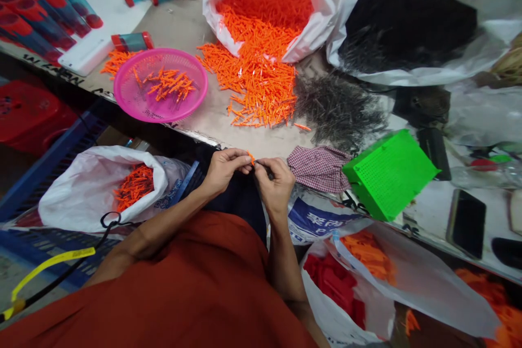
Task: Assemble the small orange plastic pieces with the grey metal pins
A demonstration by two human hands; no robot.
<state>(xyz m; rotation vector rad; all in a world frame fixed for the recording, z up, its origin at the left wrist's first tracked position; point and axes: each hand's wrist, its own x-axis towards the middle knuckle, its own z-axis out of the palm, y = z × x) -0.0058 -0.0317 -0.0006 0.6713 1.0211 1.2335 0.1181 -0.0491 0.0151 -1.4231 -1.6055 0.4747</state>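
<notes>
Both hands meet at the table's near edge. My left hand (pixel 227 168) pinches a small orange plastic piece (pixel 250 158) between thumb and fingertips. My right hand (pixel 274 178) is closed close beside it, with a small dark piece (pixel 258 162) at its fingertips; its exact form is too small to make out. Beyond the hands lies a spread of orange pieces (pixel 261 92), spilling from a white bag. To its right is a heap of thin black pieces (pixel 336 109). A pink basket (pixel 122 89) on the left holds several orange pieces with dark ends.
A green basket (pixel 391 174) lies tipped beside a checked cloth (pixel 318 167). A white bag (pixel 411 72) of black pieces stands at the back right. Left of my lap sits an open white bag (pixel 77 190) of orange pieces. A phone (pixel 467 223) rests far right.
</notes>
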